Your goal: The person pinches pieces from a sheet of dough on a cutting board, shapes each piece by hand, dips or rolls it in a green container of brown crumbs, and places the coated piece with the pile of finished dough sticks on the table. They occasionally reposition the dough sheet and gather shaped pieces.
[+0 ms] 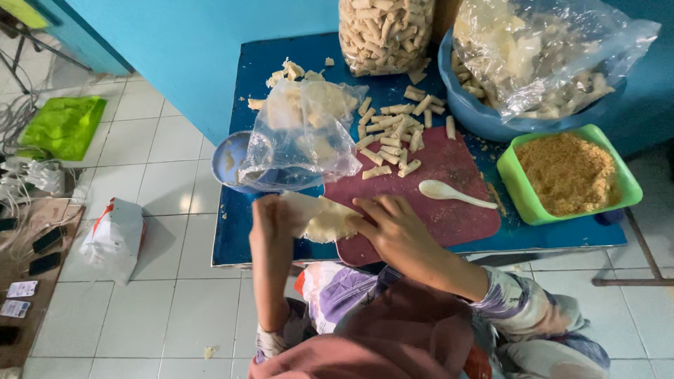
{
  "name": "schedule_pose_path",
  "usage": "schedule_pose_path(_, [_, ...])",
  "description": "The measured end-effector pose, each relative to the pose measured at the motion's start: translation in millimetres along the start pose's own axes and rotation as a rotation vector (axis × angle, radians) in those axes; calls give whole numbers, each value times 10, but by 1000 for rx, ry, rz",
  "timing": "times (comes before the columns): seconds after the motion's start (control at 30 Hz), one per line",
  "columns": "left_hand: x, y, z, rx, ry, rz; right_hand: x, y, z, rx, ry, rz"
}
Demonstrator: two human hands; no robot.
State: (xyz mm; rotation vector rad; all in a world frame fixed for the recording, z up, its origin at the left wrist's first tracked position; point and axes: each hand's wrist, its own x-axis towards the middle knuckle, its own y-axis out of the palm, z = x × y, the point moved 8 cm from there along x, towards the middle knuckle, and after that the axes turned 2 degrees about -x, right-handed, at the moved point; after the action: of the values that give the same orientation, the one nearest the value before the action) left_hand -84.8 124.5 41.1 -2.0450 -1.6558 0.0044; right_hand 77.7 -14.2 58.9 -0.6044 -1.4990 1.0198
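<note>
Both hands are working at the near edge of the blue tabletop (246, 238). The left hand (270, 217) is pinching the near-left edge of a thin pale wrapper (326, 221), fingers closed on it and lifting that corner a little. The right hand (397, 228) is lying over the wrapper's right side, fingers bent and pressing down on it, so the sheet is sitting between the two hands, half on the red board (435, 203) and half off its left end. Whether the right hand's grip is actually closing round the wrapper, I cannot tell; it is touching it for sure.

Just beyond the right hand a white spoon (449, 191) is lying on the board, and farther back a heap of rolls (393, 137) is sitting there. A green tub (523, 189) of crumbs is standing to the right, a clear bag (309, 137) is slumping over a small blue bowl (228, 158) to the left.
</note>
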Motion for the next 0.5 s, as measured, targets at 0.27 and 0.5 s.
schedule_pose_path(0.27, [-197, -14, -324, 76, 161, -166, -531, -522, -821, -133, 407, -78])
schedule_pose_path(0.5, [-640, 1341, -848, 338, 341, 141, -763, -417, -1176, 89, 483, -56])
